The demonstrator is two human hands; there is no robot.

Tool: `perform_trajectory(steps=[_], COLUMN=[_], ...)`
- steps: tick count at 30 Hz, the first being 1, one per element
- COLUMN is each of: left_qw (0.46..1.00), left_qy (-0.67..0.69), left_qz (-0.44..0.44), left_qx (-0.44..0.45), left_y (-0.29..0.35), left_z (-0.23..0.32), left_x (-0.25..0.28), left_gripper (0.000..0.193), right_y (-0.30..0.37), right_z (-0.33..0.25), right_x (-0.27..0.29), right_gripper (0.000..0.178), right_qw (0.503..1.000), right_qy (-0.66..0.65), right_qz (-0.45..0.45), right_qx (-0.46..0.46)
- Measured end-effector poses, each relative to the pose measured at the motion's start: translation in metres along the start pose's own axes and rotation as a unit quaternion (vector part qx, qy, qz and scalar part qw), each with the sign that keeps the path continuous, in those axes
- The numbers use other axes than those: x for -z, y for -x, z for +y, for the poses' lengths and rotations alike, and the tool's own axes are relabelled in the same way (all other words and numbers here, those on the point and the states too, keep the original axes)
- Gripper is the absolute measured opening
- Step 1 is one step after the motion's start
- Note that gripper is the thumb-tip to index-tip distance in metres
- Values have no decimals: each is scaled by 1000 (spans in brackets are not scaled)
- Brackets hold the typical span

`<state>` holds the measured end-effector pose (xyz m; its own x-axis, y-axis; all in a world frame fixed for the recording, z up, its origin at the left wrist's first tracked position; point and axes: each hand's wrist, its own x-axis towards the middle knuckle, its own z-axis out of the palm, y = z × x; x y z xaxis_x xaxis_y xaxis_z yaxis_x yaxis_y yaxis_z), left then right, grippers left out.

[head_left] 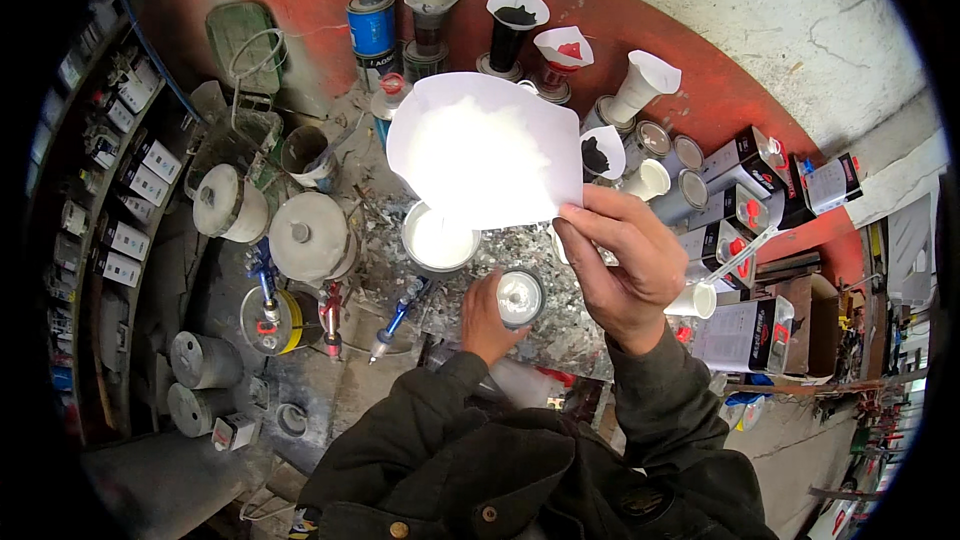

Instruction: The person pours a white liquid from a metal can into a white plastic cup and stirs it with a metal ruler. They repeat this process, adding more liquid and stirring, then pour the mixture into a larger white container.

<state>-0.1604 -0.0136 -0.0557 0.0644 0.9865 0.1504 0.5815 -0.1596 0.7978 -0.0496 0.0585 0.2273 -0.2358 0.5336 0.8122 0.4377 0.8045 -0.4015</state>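
In my raised right hand (625, 255), thumb and fingers pinch the lower right edge of a white paper paint strainer (485, 150). It looks broad and fan-shaped, and glare washes out its middle. My left hand (487, 320) curves round the left and near side of a small round cup (521, 297) on the messy bench. White residue or liquid shows inside the cup. Just behind and left of it stands a wider round tub (440, 245) of white paint, its far part hidden by the strainer.
Paper strainers rest in cups and cans along the red wall, such as one with black residue (515, 15). Metal solvent cans (745, 170) crowd the right. A blue spray gun (398, 318) and a lidded pot (310, 237) are on the left.
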Motion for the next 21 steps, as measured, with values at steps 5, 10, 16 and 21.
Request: perform_trajectory(steps=[5,10,16,21], left_qw=[1000,998,989,997], left_qy=[10,-26,75,29], left_qz=[-23,-44,-115,-58], left_qx=[8,26,61,29], left_y=[12,25,40,33], left_z=[7,6,-29,-1], left_x=[8,8,3,9], left_gripper=[110,104,76,74], right_y=[44,101,119,121], right_z=[22,35,29,23], right_x=[-24,-58,-82,-76], right_gripper=[21,18,13,8], right_qw=[998,997,998,993], right_qy=[-13,4,3,-40], right_qz=[-58,-38,-3,45], right_qx=[-26,-70,-61,-106])
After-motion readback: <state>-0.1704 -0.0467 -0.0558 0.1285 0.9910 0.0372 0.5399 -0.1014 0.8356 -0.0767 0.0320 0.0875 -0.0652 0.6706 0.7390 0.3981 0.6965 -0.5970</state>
